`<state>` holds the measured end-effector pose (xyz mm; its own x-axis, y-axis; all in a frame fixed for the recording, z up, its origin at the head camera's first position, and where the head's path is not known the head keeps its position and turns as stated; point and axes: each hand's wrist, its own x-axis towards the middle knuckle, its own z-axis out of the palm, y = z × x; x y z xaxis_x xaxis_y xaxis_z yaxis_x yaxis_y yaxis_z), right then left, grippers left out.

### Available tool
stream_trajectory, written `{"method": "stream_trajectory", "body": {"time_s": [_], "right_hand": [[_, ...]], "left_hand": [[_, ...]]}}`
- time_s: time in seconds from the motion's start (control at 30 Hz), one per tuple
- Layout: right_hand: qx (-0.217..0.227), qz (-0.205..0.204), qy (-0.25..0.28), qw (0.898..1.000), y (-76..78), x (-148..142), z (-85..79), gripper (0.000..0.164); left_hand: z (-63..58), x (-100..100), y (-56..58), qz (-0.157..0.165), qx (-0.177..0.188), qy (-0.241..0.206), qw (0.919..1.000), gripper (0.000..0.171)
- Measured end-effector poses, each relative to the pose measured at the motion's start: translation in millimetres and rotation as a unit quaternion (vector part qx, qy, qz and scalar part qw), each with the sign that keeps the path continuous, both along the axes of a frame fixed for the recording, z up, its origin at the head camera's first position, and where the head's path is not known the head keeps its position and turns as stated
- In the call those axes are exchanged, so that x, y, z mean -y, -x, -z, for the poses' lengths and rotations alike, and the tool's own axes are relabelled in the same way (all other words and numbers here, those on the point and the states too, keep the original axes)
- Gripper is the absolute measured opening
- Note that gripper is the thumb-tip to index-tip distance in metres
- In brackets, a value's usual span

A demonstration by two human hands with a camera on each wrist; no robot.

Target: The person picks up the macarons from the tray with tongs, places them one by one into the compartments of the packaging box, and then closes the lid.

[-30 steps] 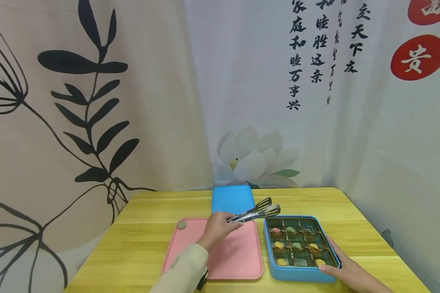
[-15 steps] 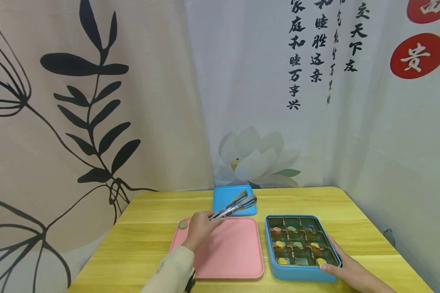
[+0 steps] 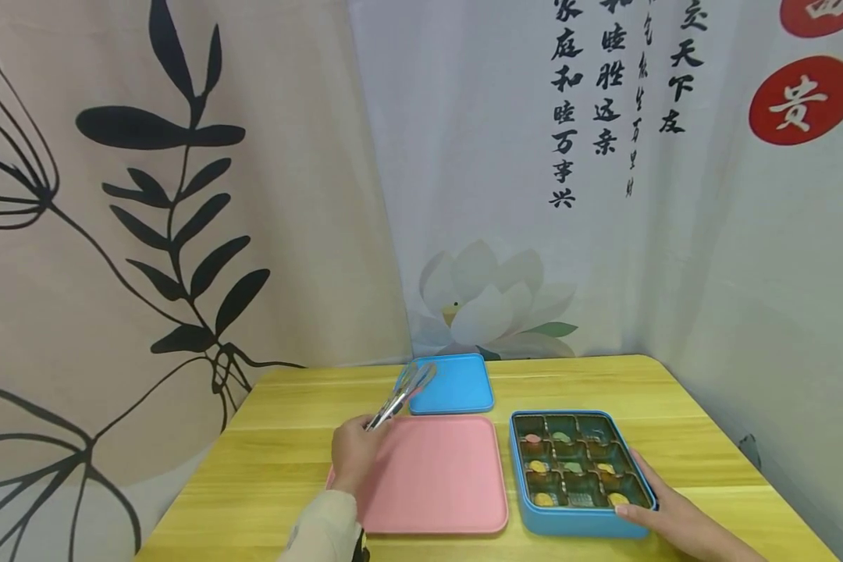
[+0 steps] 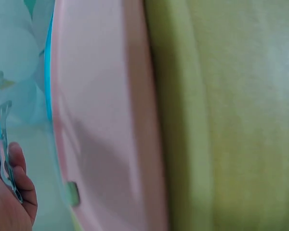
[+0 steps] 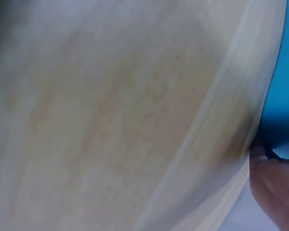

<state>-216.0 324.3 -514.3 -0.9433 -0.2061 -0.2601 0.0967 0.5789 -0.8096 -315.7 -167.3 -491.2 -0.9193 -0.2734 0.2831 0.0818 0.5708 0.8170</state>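
Observation:
My left hand grips metal tongs over the left part of a pink tray; their slotted ends point away toward the back. The left wrist view shows a small green round piece at the tray's edge, which the hand hides in the head view. At the right, my right hand holds the corner of a blue box, thumb at the front and fingers along its side. Inside the box a brown divided insert carries several small yellow, green and pink pieces in its compartments.
A blue lid-like tray lies behind the pink tray. All of it stands on a yellow wood-grain table. A printed curtain hangs along the back and right of the table.
My left hand has moved left with the tongs, from beside the box to the pink tray's left side, covering the green piece in the head view. The right hand stays on the box.

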Motion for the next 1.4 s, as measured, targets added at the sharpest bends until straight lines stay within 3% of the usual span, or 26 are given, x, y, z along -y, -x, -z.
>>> {"method": "stream_trajectory", "body": {"time_s": [0.2, 0.43, 0.63, 1.0, 1.4], "right_hand": [[-0.005, -0.006, -0.003, 1.0, -0.3, -2.0, 1.6, 0.095], [-0.002, -0.004, 0.006, 1.0, -0.5, -2.2, 3.4, 0.096], [0.001, -0.001, 0.007, 1.0, 0.3, -2.3, 3.9, 0.098], [0.013, -0.004, 0.015, 1.0, 4.0, -4.1, 5.2, 0.097], [0.001, -0.001, 0.002, 1.0, 1.0, -1.3, 0.9, 0.097]], "left_hand": [[4.3, 23.3, -5.7, -0.042, 0.004, 0.05, 0.9979, 0.033], [0.2, 55.8, -11.2, -0.047, 0.034, 0.079, 0.9952, 0.042], [0.8, 83.2, -19.5, -0.052, 0.046, 0.114, 0.991, 0.038], [1.5, 119.5, -38.9, -0.032, 0.079, 0.135, 0.9872, 0.037], [5.6, 133.2, -58.3, -0.012, 0.085, 0.167, 0.9823, 0.032]]}}
